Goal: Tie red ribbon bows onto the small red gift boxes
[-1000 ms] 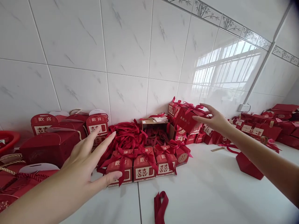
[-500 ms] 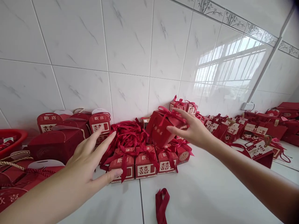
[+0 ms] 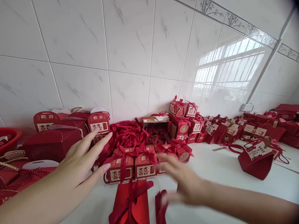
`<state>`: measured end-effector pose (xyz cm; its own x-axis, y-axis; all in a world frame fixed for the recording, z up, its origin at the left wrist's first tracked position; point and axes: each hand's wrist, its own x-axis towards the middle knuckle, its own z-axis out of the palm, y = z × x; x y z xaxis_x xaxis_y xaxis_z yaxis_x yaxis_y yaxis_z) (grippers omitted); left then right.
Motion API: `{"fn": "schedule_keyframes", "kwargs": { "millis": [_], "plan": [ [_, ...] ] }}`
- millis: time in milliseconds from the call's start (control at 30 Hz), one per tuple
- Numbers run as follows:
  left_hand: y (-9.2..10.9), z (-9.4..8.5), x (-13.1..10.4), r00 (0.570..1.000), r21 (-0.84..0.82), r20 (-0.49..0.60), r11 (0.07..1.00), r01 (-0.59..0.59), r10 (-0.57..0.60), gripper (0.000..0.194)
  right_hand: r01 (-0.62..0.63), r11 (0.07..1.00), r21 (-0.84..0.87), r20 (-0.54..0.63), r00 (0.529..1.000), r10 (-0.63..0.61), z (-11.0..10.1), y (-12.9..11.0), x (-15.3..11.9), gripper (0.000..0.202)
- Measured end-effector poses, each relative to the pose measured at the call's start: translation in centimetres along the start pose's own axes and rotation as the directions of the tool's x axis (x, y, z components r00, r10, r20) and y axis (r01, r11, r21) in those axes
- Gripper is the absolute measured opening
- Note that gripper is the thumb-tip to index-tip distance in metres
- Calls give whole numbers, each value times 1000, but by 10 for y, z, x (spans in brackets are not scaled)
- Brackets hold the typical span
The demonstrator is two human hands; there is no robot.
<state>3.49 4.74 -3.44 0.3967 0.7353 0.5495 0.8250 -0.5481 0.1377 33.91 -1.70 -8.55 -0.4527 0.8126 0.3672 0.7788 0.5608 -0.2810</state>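
Observation:
At the bottom centre a bright red box (image 3: 142, 202) with a dark red bow stands on the white table. My left hand (image 3: 87, 158) hovers left of it with fingers spread, holding nothing, near the small boxes. My right hand (image 3: 179, 179), blurred by motion, is over the table to the right, fingers apart with nothing between them. Beneath its thumb lies a folded dark red ribbon (image 3: 160, 210). Behind the hands a row of small red boxes (image 3: 143, 168) with bows stands side by side, the right ones partly hidden by my right hand.
A heap of red ribbon (image 3: 127, 133) lies behind the row, beside an open carton (image 3: 146, 124). Larger red boxes (image 3: 53, 144) and a red basin (image 3: 17, 137) stand left. Stacked small boxes (image 3: 183, 127) and a tilted red bag (image 3: 255, 160) are on the right.
The red box has moved from my right hand behind the row to the front of the table. My right hand has let go and come down nearer. My left hand has shifted slightly left.

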Motion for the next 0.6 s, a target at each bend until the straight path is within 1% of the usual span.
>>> {"fn": "schedule_keyframes", "kwargs": {
  "millis": [33, 67, 100, 133, 167, 200, 233, 267, 300, 367, 433, 500, 600],
  "plan": [
    [0, 1, 1, 1000, 0, -14, 1000, -14, 14, 57, -87, 996, -31, -160, 984, 81, -18, 15, 10, 55],
    [1, 1, 2, 999, 0, -31, 1000, -27, 27, 57, -218, 973, -73, -318, 930, 185, -36, 33, 22, 51],
    [1, 1, 3, 998, 1, -45, 999, -38, 38, 56, -378, 919, -109, -411, 859, 304, -52, 52, 34, 55],
    [1, 0, 4, 997, -1, -60, 999, -43, 43, 56, -556, 822, -125, -476, 760, 442, -66, 73, 45, 62],
    [2, -1, 5, 996, -6, -75, 999, -48, 47, 56, -709, 692, -136, -489, 655, 575, -76, 93, 55, 73],
    [3, -2, 5, 994, -13, -92, 998, -54, 53, 56, -764, 632, -129, -477, 607, 636, -81, 112, 63, 82],
    [4, -4, 6, 993, -19, -105, 998, -58, 56, 56, -789, 601, -126, -461, 583, 669, -83, 129, 69, 87],
    [4, -6, 6, 992, -22, -113, 998, -59, 56, 56, -806, 579, -126, -448, 567, 692, -81, 144, 72, 85],
    [4, -7, 6, 991, -23, -117, 998, -60, 57, 55, -817, 564, -120, -431, 554, 712, -77, 156, 74, 82],
    [4, -10, 5, 991, -26, -119, 998, -58, 54, 52, -840, 535, -89, -404, 521, 752, -63, 172, 74, 74],
    [4, -12, 3, 993, -35, -114, 998, -47, 43, 47, -860, 509, -41, -395, 482, 782, -50, 179, 71, 70],
    [4, -14, 2, 994, -48, -100, 998, -37, 32, 43, -867, 498, 3, -411, 453, 791, -40, 182, 67, 68],
    [8, -15, 2, 998, -73, -57, 997, -25, 21, 43, -859, 510, 37, -457, 440, 773, -38, 182, 60, 64]
  ]
}}
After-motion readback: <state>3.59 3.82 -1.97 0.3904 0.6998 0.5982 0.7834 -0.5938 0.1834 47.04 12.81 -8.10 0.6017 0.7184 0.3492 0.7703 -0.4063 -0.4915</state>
